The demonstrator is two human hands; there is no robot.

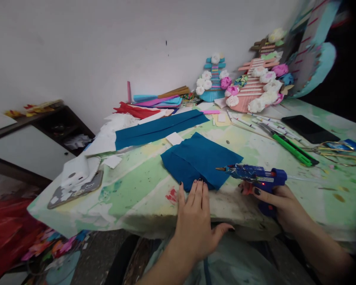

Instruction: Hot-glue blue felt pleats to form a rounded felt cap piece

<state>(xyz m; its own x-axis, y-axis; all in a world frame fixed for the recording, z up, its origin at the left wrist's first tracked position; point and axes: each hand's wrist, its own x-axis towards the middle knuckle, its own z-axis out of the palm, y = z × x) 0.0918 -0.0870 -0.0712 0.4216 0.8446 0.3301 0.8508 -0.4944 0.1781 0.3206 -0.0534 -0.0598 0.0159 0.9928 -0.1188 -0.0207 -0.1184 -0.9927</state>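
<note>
My left hand point(195, 213) lies flat, fingers stretched out, with its fingertips on the near edge of a folded blue sheet point(204, 154) that looks like crepe paper or cloth. My right hand point(280, 202) is wrapped round the handle of a blue hot glue gun point(255, 174). A clear glue stick point(299, 178) pokes out of the gun's back end. The brown nozzle points left, over the right part of the blue sheet; whether it touches cannot be told. Behind lies a long blue strip point(160, 128), and a small white card point(174, 138) sits between the two.
At right are a green box cutter point(295, 148), a black phone point(311, 128), gold scissors point(341, 152) and several white pens point(241, 120). Flower-trimmed decorations point(215, 83) lean on the wall. A grey tray point(77, 194) with a white holder stands at the table's left edge.
</note>
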